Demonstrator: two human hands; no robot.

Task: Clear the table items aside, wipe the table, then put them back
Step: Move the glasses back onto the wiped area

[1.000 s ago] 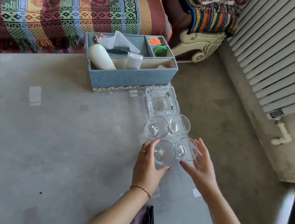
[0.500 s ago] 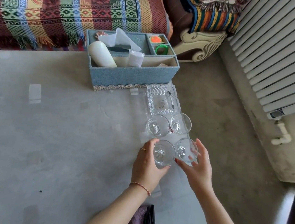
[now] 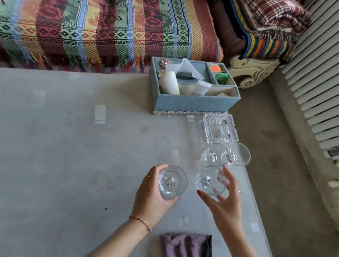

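Observation:
My left hand [image 3: 152, 198] grips a clear drinking glass [image 3: 171, 181] over the glass table [image 3: 55, 157], left of the other glasses. My right hand [image 3: 222, 202] holds a second clear glass [image 3: 209, 180], fingers curled round its far side. Two more clear glasses, one [image 3: 214, 154] on the left and one [image 3: 240, 154] on the right, stand by the table's right edge. Just behind them sits a cut-glass ashtray [image 3: 220, 129]. A purple wiping cloth [image 3: 183, 254] lies at the near edge between my forearms.
A blue fabric organiser box [image 3: 192, 105] with a white bottle, tissues and small items stands at the table's far right. A sofa under a striped woven blanket [image 3: 102, 21] runs behind the table. A white radiator [image 3: 335, 73] lines the wall on the right.
Both hands closed round the two nearest glasses. The left hand has carried its glass leftward, away from the group; the right-hand glass has come slightly toward me. The camera view shifted left.

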